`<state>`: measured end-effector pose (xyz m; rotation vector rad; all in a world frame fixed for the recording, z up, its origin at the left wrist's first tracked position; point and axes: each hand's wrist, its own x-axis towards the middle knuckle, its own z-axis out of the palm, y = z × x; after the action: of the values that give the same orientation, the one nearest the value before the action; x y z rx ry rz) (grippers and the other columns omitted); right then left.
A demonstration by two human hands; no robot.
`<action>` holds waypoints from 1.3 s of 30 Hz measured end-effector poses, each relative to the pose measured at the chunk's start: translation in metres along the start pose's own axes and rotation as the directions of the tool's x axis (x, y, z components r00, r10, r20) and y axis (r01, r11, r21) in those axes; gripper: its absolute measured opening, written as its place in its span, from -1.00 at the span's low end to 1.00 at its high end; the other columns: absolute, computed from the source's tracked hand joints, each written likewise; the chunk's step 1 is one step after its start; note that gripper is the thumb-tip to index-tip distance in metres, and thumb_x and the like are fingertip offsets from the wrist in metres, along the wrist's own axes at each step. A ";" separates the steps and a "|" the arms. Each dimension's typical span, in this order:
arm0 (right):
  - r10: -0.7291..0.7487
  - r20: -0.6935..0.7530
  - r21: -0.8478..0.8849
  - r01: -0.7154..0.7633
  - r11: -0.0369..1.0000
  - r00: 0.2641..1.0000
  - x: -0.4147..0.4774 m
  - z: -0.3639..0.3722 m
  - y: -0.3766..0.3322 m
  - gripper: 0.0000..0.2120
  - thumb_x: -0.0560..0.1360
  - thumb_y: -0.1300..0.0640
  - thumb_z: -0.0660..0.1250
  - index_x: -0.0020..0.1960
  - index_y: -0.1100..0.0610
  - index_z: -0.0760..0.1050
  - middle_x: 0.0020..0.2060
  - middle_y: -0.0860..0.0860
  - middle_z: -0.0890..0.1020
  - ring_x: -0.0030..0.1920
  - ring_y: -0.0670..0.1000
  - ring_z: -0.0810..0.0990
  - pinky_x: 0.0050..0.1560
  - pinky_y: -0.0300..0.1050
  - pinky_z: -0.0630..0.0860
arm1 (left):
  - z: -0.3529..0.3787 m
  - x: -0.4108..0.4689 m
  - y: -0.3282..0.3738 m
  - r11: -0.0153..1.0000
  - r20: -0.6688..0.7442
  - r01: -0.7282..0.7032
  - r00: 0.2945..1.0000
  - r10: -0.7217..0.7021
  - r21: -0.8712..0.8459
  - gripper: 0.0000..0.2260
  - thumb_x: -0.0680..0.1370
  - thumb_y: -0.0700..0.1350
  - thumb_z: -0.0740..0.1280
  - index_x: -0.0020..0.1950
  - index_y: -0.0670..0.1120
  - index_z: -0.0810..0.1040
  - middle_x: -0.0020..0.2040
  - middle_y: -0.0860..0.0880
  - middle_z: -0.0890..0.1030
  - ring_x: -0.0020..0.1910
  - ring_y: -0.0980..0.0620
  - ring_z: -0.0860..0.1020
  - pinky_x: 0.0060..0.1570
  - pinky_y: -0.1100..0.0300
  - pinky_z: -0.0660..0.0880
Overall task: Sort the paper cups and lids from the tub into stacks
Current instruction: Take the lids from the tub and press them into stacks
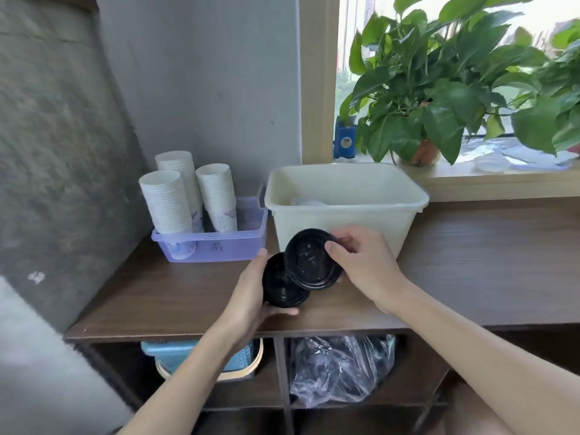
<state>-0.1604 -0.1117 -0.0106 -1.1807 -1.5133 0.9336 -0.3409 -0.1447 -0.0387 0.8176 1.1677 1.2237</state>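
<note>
While the left hand [248,296] is cupping the black lids [279,288] near the counter's [486,262] front edge, the right hand [367,265] is pinching a tilted lid [309,262] by its rim, overlapping them, just before the tub [345,215]. My call: it's needing levelling and centring before pressing, so it's nesting squarely. Paper cups [166,199] are standing stacked in the tray [226,246], back-left corner.

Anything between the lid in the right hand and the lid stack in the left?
Nothing visible. The black lid in the right hand overlaps the upper right edge of the black lid stack held in the left hand.
</note>
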 end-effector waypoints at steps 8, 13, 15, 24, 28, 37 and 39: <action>-0.018 0.001 -0.125 0.018 0.992 1.000 -0.003 0.040 0.021 -0.96 0.51 0.24 0.36 -0.07 0.17 0.59 -0.23 0.07 0.66 -0.22 0.05 0.62 -0.35 -0.19 0.55 | -0.008 0.014 -0.016 0.994 0.121 -0.107 0.987 0.105 0.011 -0.34 0.51 0.35 0.21 0.33 -0.17 0.51 0.18 -0.25 0.64 0.16 -0.23 0.61 -0.09 -0.06 0.58; -0.101 -0.068 -0.221 0.084 0.972 0.993 0.001 0.047 0.033 -0.93 0.49 0.20 0.38 -0.14 0.06 0.55 -0.18 -0.03 0.62 -0.14 -0.11 0.56 -0.16 -0.30 0.44 | -0.014 0.020 -0.027 0.868 0.016 -0.328 0.937 0.348 0.371 -0.71 0.53 -0.13 0.43 0.22 0.01 0.49 0.13 0.02 0.63 0.05 0.29 0.59 0.07 0.37 0.50; -0.090 -0.029 -0.170 0.084 0.982 0.996 0.000 0.050 0.036 -0.88 0.50 0.16 0.38 0.02 0.01 0.52 -0.04 -0.09 0.59 -0.02 -0.23 0.53 -0.07 -0.46 0.38 | -0.014 0.021 -0.029 0.805 0.012 -0.399 0.899 0.439 0.440 -0.69 0.56 -0.22 0.38 0.28 0.00 0.46 0.14 0.08 0.60 0.07 0.35 0.55 0.03 0.48 0.44; -0.002 -0.010 0.204 0.004 0.979 1.000 0.001 0.074 0.041 -0.79 0.51 0.06 0.37 0.14 0.03 0.54 0.00 -0.17 0.63 0.01 -0.33 0.56 0.00 -0.48 0.42 | -0.017 0.027 -0.036 0.698 0.113 -0.510 0.839 0.532 0.502 -0.59 0.60 -0.17 0.35 0.43 -0.06 0.38 0.27 0.13 0.56 0.28 0.23 0.50 0.28 0.29 0.41; -0.063 -0.032 0.233 0.069 0.970 0.998 0.005 0.076 0.040 -0.90 0.50 0.16 0.39 -0.07 -0.04 0.57 -0.17 -0.18 0.66 -0.11 -0.31 0.60 -0.10 -0.49 0.42 | -0.017 0.027 -0.039 0.661 0.130 -0.541 0.815 0.565 0.520 -0.71 0.64 -0.08 0.22 0.35 0.10 0.33 0.22 0.25 0.51 0.24 0.34 0.47 0.19 0.48 0.34; -0.089 -0.046 0.217 0.097 0.971 0.995 0.008 0.077 0.049 -0.94 0.50 0.09 0.39 -0.07 -0.06 0.58 -0.17 -0.18 0.68 -0.08 -0.23 0.61 -0.05 -0.42 0.45 | -0.012 0.028 -0.040 0.590 0.107 -0.567 0.767 0.633 0.575 -0.74 0.67 -0.15 0.18 0.29 0.15 0.37 0.14 0.35 0.52 0.17 0.45 0.47 0.11 0.55 0.32; -0.089 -0.047 0.186 0.096 0.978 0.995 0.009 0.079 0.050 -0.96 0.51 0.07 0.38 -0.05 0.01 0.60 -0.17 -0.14 0.68 -0.10 -0.22 0.61 -0.07 -0.41 0.46 | -0.012 0.029 -0.042 0.577 0.087 -0.565 0.755 0.650 0.590 -0.77 0.66 -0.12 0.17 0.28 0.12 0.41 0.11 0.37 0.53 0.13 0.45 0.49 0.09 0.54 0.34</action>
<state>-0.2262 -0.0912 -0.0749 -0.9794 -1.4036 0.9631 -0.3427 -0.1262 -0.0874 1.7537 1.4697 1.5063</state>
